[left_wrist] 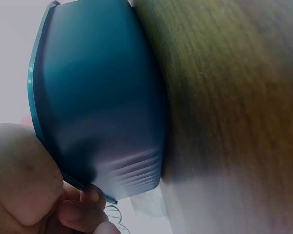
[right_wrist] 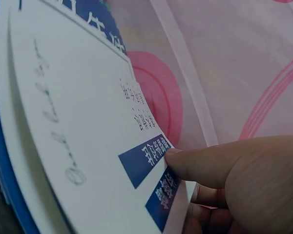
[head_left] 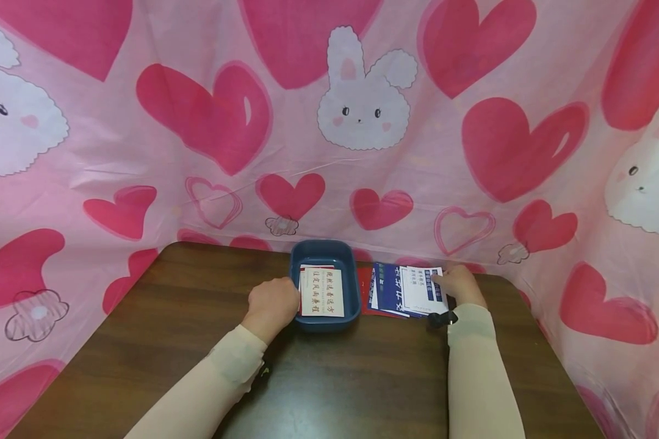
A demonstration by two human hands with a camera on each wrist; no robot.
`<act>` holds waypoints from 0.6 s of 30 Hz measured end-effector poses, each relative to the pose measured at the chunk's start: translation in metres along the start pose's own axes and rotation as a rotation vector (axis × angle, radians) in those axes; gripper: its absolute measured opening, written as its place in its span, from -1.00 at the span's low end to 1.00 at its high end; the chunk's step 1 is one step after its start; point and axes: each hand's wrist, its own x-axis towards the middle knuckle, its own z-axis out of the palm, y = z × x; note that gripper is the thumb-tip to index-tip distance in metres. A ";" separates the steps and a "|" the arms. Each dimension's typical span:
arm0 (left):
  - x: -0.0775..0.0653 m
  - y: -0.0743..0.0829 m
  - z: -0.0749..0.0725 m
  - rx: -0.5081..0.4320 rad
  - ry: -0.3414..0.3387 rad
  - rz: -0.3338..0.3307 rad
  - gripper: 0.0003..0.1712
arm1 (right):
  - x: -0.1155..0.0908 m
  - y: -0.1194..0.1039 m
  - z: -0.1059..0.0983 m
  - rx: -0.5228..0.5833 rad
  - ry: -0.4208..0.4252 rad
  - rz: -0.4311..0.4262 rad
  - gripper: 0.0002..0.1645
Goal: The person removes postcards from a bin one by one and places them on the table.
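The left hand (head_left: pixel 273 306) has its fingers curled about the rim of the blue tray (head_left: pixel 353 299), which sits on the surface (head_left: pixel 357 384) just right of them; inside, a cream card (head_left: pixel 325 294) with printed characters tops other cards. The right hand (head_left: pixel 462 285) pinches the far right edge of a white card (head_left: pixel 417 291) with blue bands, thumb above and other fingers beneath; how many cards they pinch cannot be told. Left of those fingers, blue cards (head_left: pixel 387 291) overlap, then a red card (head_left: pixel 366 305) beside the tray. Beyond both hands' fingers hangs pink cloth (head_left: pixel 307 152) with hearts.
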 end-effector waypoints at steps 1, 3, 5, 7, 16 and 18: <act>0.000 0.000 0.000 0.001 -0.002 -0.001 -0.53 | 0.000 -0.001 0.000 -0.005 -0.003 0.009 -0.44; 0.000 0.000 0.000 0.004 -0.006 -0.003 -0.52 | -0.001 -0.002 0.001 -0.003 -0.003 0.041 -0.41; 0.000 0.001 0.000 0.003 -0.012 -0.006 -0.52 | -0.002 -0.003 0.003 0.009 -0.002 0.078 -0.40; 0.000 0.001 0.000 0.002 -0.015 -0.008 -0.52 | -0.003 -0.004 0.004 0.024 0.004 0.106 -0.40; 0.000 0.000 0.000 -0.006 -0.002 0.002 -0.53 | -0.008 -0.006 0.005 0.043 0.013 0.157 -0.37; 0.000 -0.001 0.001 -0.010 -0.002 0.002 -0.53 | -0.008 -0.005 0.004 0.047 0.006 0.156 -0.37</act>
